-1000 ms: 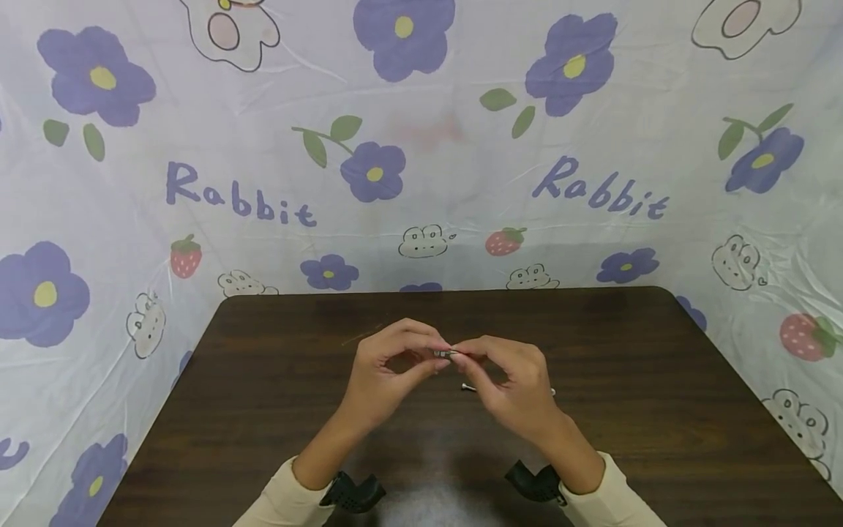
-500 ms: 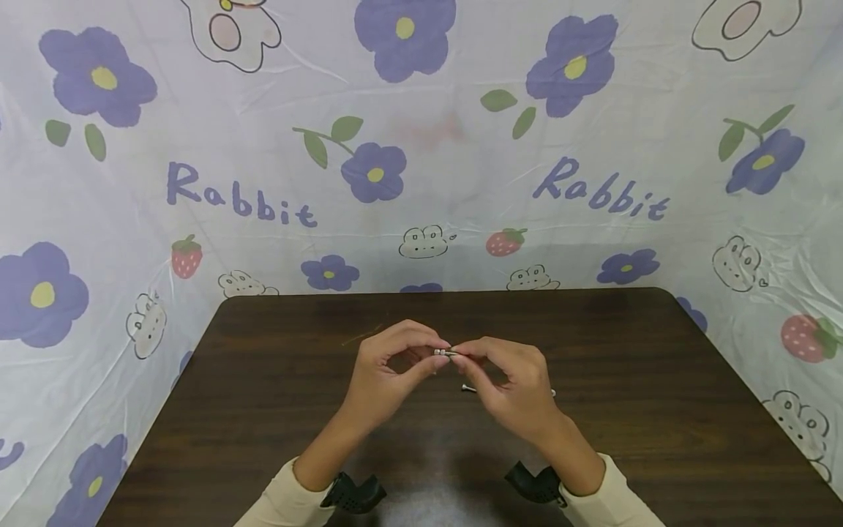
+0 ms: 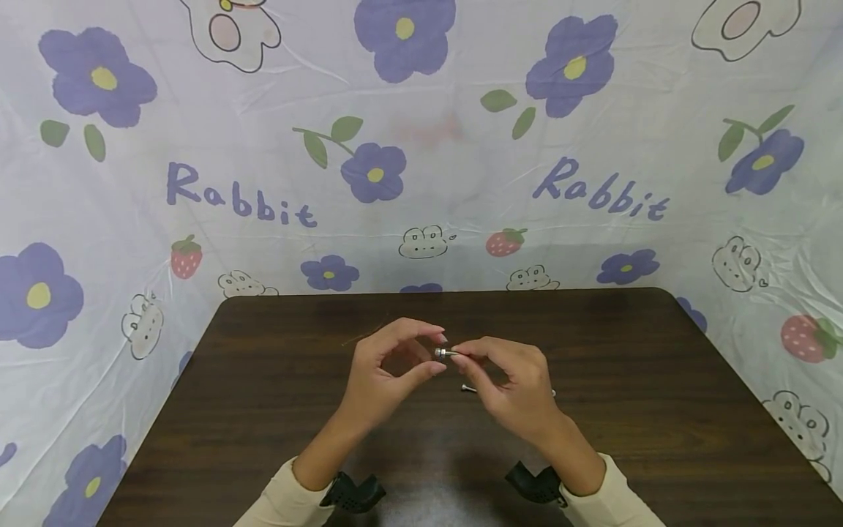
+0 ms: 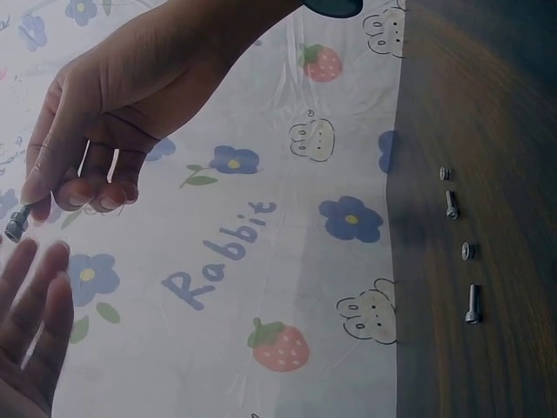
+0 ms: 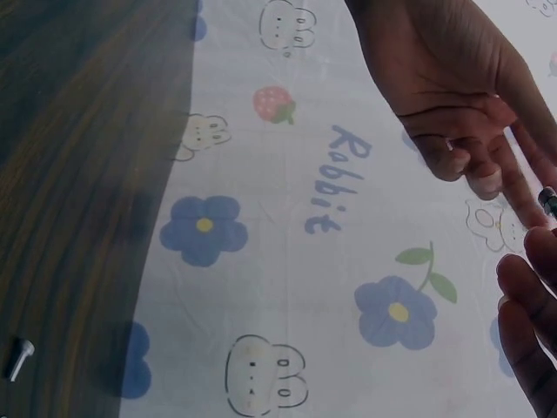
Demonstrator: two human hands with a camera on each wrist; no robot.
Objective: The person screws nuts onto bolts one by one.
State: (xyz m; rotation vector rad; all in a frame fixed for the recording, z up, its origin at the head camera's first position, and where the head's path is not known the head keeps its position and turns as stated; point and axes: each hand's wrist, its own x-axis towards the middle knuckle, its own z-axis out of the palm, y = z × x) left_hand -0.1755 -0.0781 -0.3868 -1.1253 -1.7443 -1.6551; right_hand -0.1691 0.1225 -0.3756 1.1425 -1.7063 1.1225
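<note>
A small silver bolt (image 3: pixel 445 353) is pinched between the thumb and forefinger of my right hand (image 3: pixel 514 373) above the table's middle. Its thick end points left; two bands show there, perhaps its head and a nut. My left hand (image 3: pixel 391 366) is beside that end, thumb and forefinger spread around it without visible contact. In the left wrist view, the bolt (image 4: pixel 16 225) hangs from the right fingertips, just above the left fingers (image 4: pixel 30 322). The right wrist view catches only the bolt's dark end (image 5: pixel 547 199) near the left hand (image 5: pixel 461 96).
On the dark wooden table (image 3: pixel 263 410) lie two more bolts (image 4: pixel 452 205) and two nuts (image 4: pixel 468 252), spaced in a row. The right hand partly covers this row in the head view. A rabbit-print cloth (image 3: pixel 421 212) hangs behind and at both sides.
The left thumb and forefinger have parted from the bolt's end, which now shows more fully. The right hand keeps its pinch and place.
</note>
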